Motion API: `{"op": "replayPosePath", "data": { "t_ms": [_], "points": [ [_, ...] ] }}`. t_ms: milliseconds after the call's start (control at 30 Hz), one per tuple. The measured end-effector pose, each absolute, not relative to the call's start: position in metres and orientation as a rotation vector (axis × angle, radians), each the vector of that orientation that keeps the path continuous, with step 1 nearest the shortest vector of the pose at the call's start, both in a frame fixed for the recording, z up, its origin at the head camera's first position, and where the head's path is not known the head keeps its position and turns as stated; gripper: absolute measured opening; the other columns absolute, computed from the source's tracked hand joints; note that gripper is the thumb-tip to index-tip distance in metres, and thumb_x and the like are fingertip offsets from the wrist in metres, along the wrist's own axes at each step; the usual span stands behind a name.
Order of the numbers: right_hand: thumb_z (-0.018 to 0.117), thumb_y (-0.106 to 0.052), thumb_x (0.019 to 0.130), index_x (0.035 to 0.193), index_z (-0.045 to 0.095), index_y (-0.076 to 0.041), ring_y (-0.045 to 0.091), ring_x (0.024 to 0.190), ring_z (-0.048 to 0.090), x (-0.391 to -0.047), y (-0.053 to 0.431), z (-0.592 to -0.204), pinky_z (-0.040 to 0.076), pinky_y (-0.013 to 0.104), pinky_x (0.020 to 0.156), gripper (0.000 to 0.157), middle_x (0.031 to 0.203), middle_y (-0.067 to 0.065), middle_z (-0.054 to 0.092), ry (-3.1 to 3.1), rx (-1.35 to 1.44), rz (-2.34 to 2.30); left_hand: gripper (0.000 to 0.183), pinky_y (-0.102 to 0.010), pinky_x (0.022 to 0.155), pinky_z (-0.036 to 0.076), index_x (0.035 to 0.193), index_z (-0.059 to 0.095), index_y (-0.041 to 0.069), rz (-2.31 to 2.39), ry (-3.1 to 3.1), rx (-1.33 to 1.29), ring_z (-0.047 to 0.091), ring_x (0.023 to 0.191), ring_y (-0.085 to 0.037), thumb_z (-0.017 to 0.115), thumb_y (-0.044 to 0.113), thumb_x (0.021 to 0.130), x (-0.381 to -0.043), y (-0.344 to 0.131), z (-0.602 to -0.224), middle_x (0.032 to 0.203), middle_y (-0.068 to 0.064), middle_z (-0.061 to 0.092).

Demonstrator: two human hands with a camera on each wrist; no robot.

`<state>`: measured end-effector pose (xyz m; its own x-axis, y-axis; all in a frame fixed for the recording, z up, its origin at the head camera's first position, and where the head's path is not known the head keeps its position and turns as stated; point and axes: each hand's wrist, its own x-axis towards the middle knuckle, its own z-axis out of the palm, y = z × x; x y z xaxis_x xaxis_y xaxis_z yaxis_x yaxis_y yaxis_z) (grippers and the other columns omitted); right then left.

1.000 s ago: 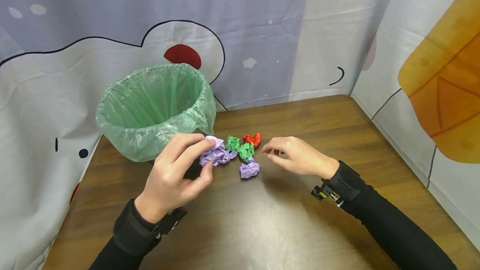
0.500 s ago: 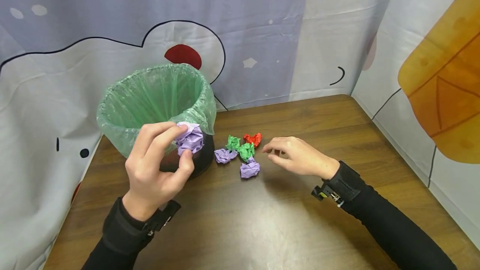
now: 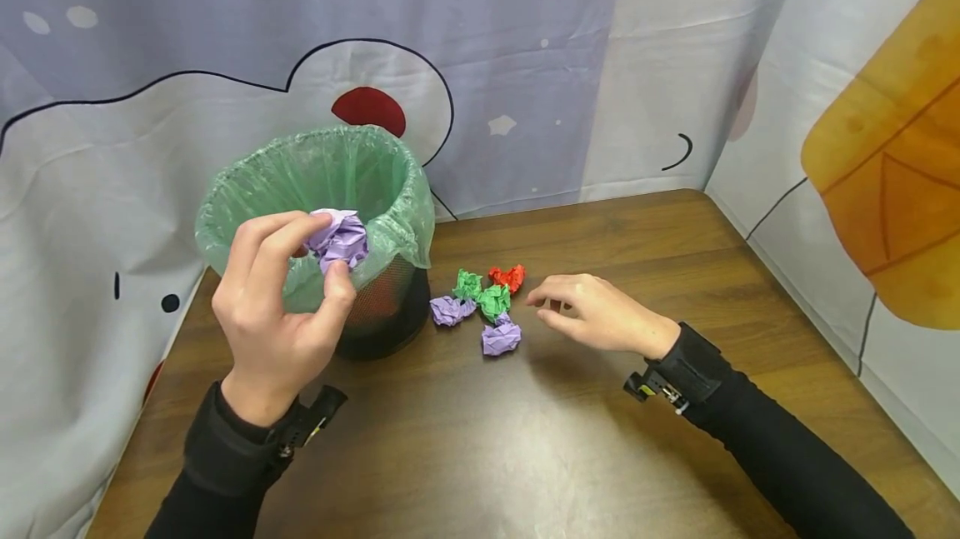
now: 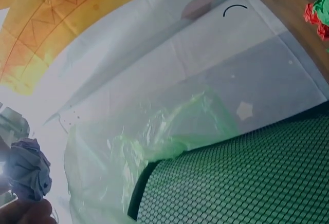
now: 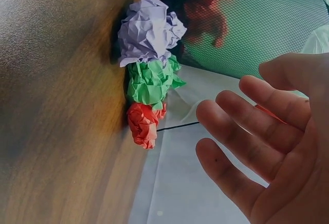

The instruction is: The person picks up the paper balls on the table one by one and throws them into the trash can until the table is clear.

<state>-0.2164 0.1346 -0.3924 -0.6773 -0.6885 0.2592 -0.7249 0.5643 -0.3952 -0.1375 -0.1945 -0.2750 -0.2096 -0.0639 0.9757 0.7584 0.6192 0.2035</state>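
head view: the left hand [image 3: 277,314] pinches a crumpled purple ball [image 3: 341,241] between bent fingers and thumb, raised at the near side of the bin [image 3: 393,314], where it overlaps the rim of the green liner [image 3: 408,210]; whether it is above the mouth or just short of it, i cannot tell. the step in hand looks to be bringing this ball to the bin, and i judge the next move calls for taking it past the liner's edge, well over the mouth, before thumb and fingers part. the right hand [image 3: 603,314] hangs over the table [image 3: 420,456], fingers loosely bent, holding nothing. five balls lie on the table, just beside or touching one another: a first purple one [image 3: 452,311], a second purple one [image 3: 501,339], a left green one [image 3: 468,284], a right green one [image 3: 495,303] and a red one [image 3: 507,277]. with the held ball that makes three purple, two green, one red. red paper [image 5: 208,13] shows through the mesh inside the single bin; how many pieces, i cannot tell.
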Motion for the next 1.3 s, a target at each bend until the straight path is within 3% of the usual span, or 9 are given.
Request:
{"op": "replayPosePath", "data": {
  "t_ms": [200, 533, 833, 1100, 1300],
  "points": [
    [0.063, -0.023, 0.099, 0.118, 0.071, -0.019, 0.004, 0.089, 0.061, -0.216, 0.136, -0.393, 0.054, 0.03, 0.077, 0.021, 0.11, -0.011, 0.069, -2.72, 1.218, 0.737, 0.033, -0.021, 0.08, 0.042, 0.106, 0.072, -0.002, -0.825, -1.665, -0.504, 0.059, 0.085, -0.04, 0.061, 0.018, 0.082, -0.142, -0.202, -0.269, 0.096, -0.025, 0.065],
    [0.063, -0.022, 0.099, 0.119, 0.071, -0.019, 0.005, 0.088, 0.061, -0.216, 0.139, -0.395, 0.052, 0.028, 0.076, 0.022, 0.112, -0.008, 0.07, -2.709, 1.225, 0.723, 0.037, -0.039, 0.088, 0.036, 0.115, 0.072, 0.001, -0.768, -1.811, -0.355, 0.058, 0.095, -0.04, 0.062, 0.024, 0.087, -0.153, -0.223, -0.267, 0.107, -0.024, 0.066],
    [0.063, -0.021, 0.098, 0.117, 0.071, -0.019, 0.005, 0.089, 0.063, -0.215, 0.139, -0.398, 0.053, 0.028, 0.077, 0.021, 0.11, -0.011, 0.069, -2.71, 1.222, 0.728, 0.044, -0.042, 0.092, 0.036, 0.131, 0.064, 0.008, -0.718, -1.96, -0.21, 0.056, 0.103, -0.039, 0.066, 0.016, 0.088, -0.16, -0.236, -0.266, 0.114, -0.019, 0.066],
    [0.062, -0.021, 0.099, 0.117, 0.072, -0.02, 0.002, 0.086, 0.061, -0.216, 0.14, -0.399, 0.052, 0.025, 0.073, 0.02, 0.109, -0.012, 0.069, -2.71, 1.226, 0.727, 0.044, -0.047, 0.089, 0.036, 0.13, 0.064, 0.007, -0.723, -2.079, -0.126, 0.054, 0.103, -0.039, 0.07, 0.013, 0.087, -0.163, -0.242, -0.269, 0.117, -0.02, 0.067],
    [0.062, -0.022, 0.099, 0.117, 0.071, -0.02, 0.002, 0.085, 0.061, -0.216, 0.14, -0.4, 0.052, 0.025, 0.073, 0.02, 0.109, -0.012, 0.069, -2.728, 1.224, 0.731, 0.033, -0.05, 0.091, 0.038, 0.119, 0.069, 0.003, -0.719, -2.089, -0.148, 0.053, 0.104, -0.039, 0.067, 0.011, 0.087, -0.164, -0.24, -0.272, 0.114, -0.021, 0.065]
  ]
}}
